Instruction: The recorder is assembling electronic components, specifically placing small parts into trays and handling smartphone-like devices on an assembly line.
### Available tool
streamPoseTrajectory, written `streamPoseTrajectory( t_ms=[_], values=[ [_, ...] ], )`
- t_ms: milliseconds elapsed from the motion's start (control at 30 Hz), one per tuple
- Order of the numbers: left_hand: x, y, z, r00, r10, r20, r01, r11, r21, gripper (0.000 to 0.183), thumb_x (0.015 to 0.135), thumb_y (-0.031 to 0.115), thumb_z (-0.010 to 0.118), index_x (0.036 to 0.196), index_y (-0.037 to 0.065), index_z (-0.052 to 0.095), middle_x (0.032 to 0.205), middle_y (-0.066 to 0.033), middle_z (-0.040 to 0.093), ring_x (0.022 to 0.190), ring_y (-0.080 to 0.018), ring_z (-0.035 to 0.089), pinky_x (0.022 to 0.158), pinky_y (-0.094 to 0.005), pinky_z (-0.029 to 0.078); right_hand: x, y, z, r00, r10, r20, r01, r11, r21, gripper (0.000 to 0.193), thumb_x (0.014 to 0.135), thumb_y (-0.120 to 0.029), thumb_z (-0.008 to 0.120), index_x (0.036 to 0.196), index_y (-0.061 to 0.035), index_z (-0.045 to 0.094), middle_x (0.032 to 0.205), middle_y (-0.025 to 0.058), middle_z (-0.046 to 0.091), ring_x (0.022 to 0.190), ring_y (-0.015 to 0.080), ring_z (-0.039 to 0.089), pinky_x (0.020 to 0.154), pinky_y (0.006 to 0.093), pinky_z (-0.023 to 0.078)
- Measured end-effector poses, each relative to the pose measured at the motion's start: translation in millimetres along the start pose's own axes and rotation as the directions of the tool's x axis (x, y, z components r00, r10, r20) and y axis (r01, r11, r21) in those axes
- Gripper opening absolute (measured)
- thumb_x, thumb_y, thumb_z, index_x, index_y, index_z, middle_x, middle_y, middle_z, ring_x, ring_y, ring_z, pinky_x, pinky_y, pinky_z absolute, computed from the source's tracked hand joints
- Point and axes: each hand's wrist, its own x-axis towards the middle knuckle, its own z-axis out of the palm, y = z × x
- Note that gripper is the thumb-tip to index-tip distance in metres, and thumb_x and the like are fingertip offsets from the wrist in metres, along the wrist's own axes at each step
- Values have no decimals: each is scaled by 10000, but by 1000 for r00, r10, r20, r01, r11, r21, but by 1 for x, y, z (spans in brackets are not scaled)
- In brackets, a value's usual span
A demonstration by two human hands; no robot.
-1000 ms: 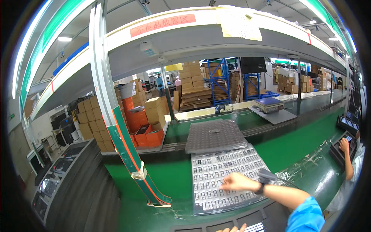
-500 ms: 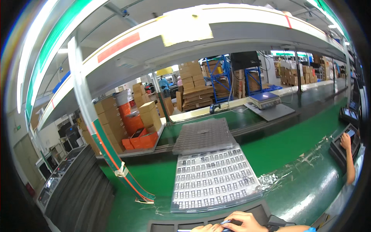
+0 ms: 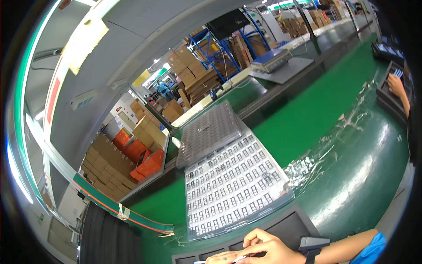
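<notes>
At the lower edge, my right hand point(image 3: 273, 251) has its fingers bent together over a small item, mostly hidden, with a whitish bit and something dark showing. My left hand point(image 3: 222, 258) meets it from the left, fingers closed; a thin pale strip point(image 3: 199, 262) sticks out beside them. Both hands are over a black compartmented tray point(image 3: 292, 223). Just beyond lies a clear plastic tray point(image 3: 241, 224) filled with rows of small dark-framed parts point(image 3: 237, 193) on white. A black device is strapped to my right wrist.
Clear moulded trays point(image 3: 211, 132) overlap the filled tray's far end. A green post point(image 3: 145, 224) stands left, near stacked black trays point(image 3: 103, 237). Across the bench are a scale point(image 3: 270, 61) and orange boxes point(image 3: 149, 165). At far right a co-worker's hand point(image 3: 397, 86) reaches into a black tray.
The whole view has tilted and shifted, so the bench now slants up to the right. More of my right forearm, with its wrist device and blue sleeve, shows; both hands stay together.
</notes>
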Motion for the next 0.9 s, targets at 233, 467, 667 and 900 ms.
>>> streamPoseTrajectory(
  t_ms=[233,467,667,900],
  values=[
    [-2,6,4,985,112,-130,-101,991,82,139,901,55,614,1006,0,687,943,-183,694,838,-352,670,757,-379,528,1,4,-3,987,136,90,-154,956,248,162,803,-73,773,946,-9,732,913,28,537,683,72,490,606,203,416],
    [3,5,-4,993,85,-85,-82,996,35,159,871,68,642,1011,13,692,945,-181,698,860,-354,677,774,-385,534,8,10,-1,951,215,223,-249,959,136,236,830,-163,784,1054,-95,754,877,-21,576,713,53,476,640,200,425],
    [2,-2,-7,973,166,-158,-160,986,51,184,870,120,652,1032,53,707,955,-136,711,856,-311,688,766,-365,546,9,-1,2,971,167,172,-157,985,-72,362,782,-97,808,1131,-65,718,880,36,653,698,69,585,573,184,490],
    [-12,-5,-14,954,207,-218,-208,978,20,183,900,143,625,1031,37,699,984,-141,710,871,-301,690,770,-366,552,5,-3,3,981,102,167,-74,983,-169,270,787,23,759,1054,15,717,930,125,706,785,130,686,614,228,575]
  ],
)
